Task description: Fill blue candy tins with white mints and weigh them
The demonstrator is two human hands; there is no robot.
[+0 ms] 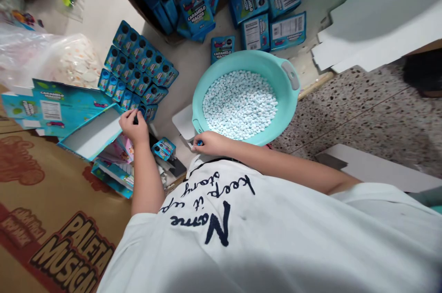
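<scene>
My left hand (134, 127) is closed in a pinch at the lower edge of the block of small blue boxes (134, 65); a small dark thing shows at its fingers. My right hand (208, 143) is curled beside the rim of the turquoise tub (292, 100), with a small blue piece between its fingers. Many pale blue and white candies (240, 104) lie in the tub. Between my hands, blue packets (164, 148) rest on a dark stand (177, 168). An open blue carton (93, 132) lies left of my left hand.
A large brown box (152, 19) at the top holds blue "Caramelo Macizo" packs; more packs (255, 33) lie beside the tub. Clear bags of pale pieces (78, 60) sit at the left. White card sheets (383, 17) are at the upper right, and a printed brown carton (44, 201) is lower left.
</scene>
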